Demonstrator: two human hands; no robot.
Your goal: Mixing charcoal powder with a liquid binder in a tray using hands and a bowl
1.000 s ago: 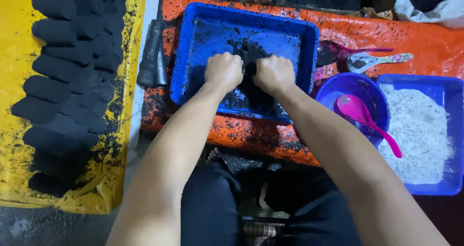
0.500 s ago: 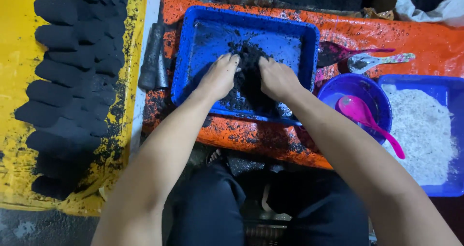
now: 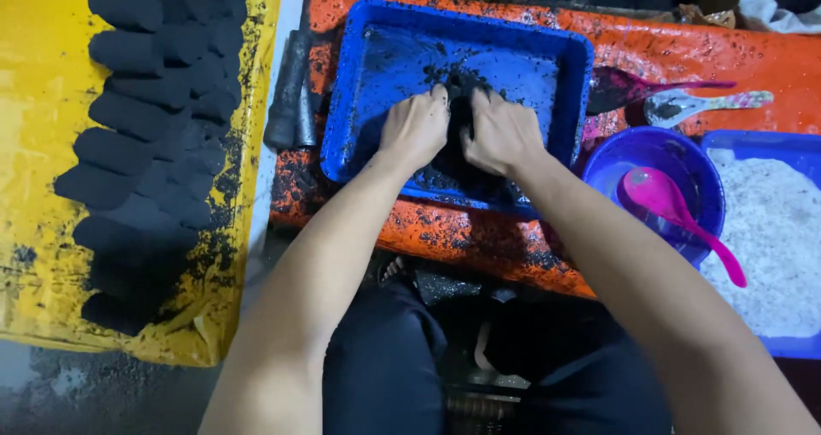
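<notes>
Head view: orange sheet (image 3: 684, 59) under soot-smeared blue tray (image 3: 376, 84).

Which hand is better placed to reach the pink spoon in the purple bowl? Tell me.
Right, probably. The right hand presses the black lump on the tray side nearest the purple bowl, where the pink spoon lies. The left hand would have to cross over.

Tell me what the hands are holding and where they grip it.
Both the left hand and right hand press a lump of black paste between them, gripping its sides inside the blue tray.
</notes>
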